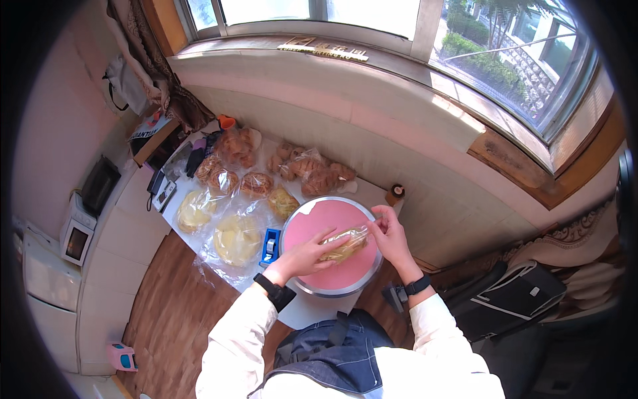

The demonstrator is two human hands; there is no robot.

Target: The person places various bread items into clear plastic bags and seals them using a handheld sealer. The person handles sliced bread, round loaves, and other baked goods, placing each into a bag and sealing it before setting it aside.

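Observation:
A clear plastic bag with yellowish food (346, 246) lies over a round pink board with a metal rim (304, 272). My left hand (311, 253) rests on the bag's left part with its fingers spread over the top. At the bag's right end, my right hand (390, 234) pinches the plastic between thumb and fingers. A blue tape dispenser (269, 248) stands just left of the board. Further left lie a bag of pale yellow flat rounds (237, 240) and a second such bag (196, 211).
Bagged brown baked goods (319, 174) and bagged shredded food (256, 185) lie at the white table's back. A roll of tape (397, 191) sits on its right corner, by the wall. A black case (513, 297) stands at the right.

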